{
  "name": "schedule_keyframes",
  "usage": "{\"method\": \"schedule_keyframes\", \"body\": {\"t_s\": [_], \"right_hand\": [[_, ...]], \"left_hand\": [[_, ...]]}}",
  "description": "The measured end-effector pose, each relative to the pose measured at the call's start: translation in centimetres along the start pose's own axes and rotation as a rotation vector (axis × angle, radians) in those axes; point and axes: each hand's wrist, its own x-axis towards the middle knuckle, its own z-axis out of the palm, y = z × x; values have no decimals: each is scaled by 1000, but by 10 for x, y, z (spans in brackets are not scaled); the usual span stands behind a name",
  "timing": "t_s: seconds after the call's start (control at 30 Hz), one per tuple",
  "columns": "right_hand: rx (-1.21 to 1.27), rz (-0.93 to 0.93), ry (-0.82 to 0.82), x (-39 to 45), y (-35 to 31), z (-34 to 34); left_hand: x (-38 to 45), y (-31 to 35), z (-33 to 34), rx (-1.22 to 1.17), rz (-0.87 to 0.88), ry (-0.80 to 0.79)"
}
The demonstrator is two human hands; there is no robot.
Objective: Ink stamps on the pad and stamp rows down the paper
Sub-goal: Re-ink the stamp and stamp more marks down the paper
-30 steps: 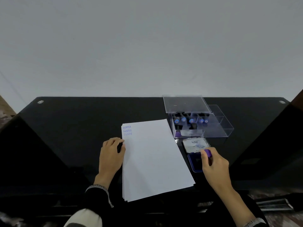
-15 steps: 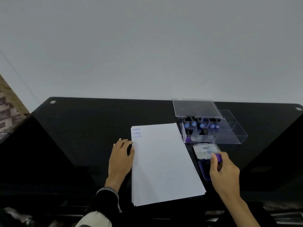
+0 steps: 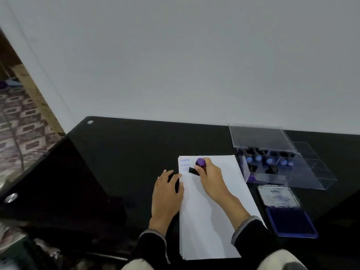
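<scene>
Far left: black bench [image 3: 120, 152], glossy, carrying everything. Next, left hand [image 3: 166, 193], fingers [image 3: 165, 175] relaxed and fairly straight, resting at the left edge of the paper [image 3: 206, 221], seemingly pinning the stack. Paper: thin, light, likely to slide on the slick bench top, so best held flat at the margin as here. Top left corner of the sheet: two clear blue SAMPLE prints [image 3: 184, 162] with a fainter third below. Just right of those, the stamp [image 3: 197, 167], purple knob up and black base tilted toward the page, just under the third print; whether touching the sheet or just above it, hard to tell. Small, rigid, light; best taken by the knob, pressed straight down to avoid smearing. Right hand [image 3: 211, 177] curled round that knob from the right, gripping firmly. Further right: clear plastic box [image 3: 311, 172], lid raised, more stamps inside. Nearest on the right: ink pad [image 3: 291, 221], open, well apart from both hands.
</scene>
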Motion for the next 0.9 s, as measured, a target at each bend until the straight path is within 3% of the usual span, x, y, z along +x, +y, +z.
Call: {"method": "schedule_keyframes", "body": {"t_s": [0.13, 0.3, 0.9], "right_hand": [[-162, -64, -54, 20, -7, 8], [-184, -134, -99, 26, -6, 15], [-292, -132, -131, 30, 3, 26]], "left_hand": [[2, -2, 1, 31, 10, 13], [3, -2, 1, 43, 17, 18], [1, -3, 0, 64, 42, 19]]}}
